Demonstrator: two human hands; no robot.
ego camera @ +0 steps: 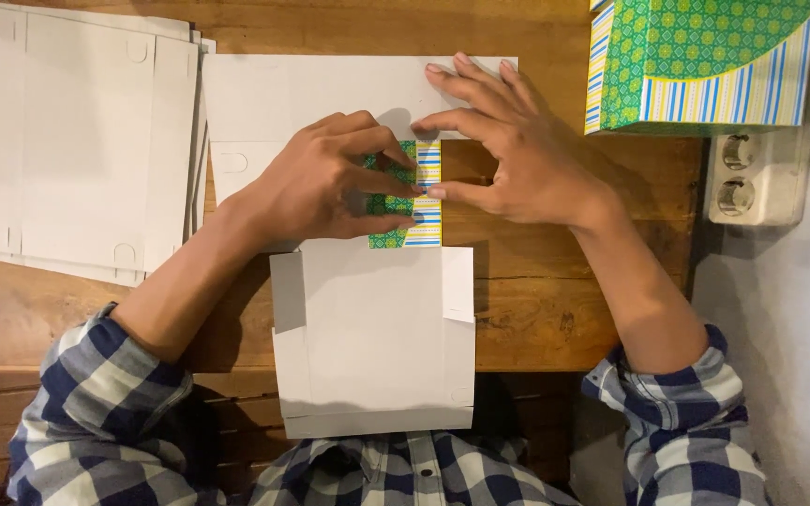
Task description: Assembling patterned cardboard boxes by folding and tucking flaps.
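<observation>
Flat cardboard box blank (372, 328), white side up, on a wooden table (536, 309), its near edge overhanging toward the person. Left hand (316, 187): fingers curled together, pinching the patterned flap (419, 201) (green and blue-striped) at the blank's far end. Right hand (517, 155): fingers spread apart, tips pressing the flap and the white panel beyond it. Risk: an uneven press would likely crease the flap crooked or tear it. Left of the blank, a stack of unfolded blanks (77, 141). Right of it and farther back, a finished patterned box (700, 61), contents not visible; beside that, a wall socket (752, 173).
</observation>
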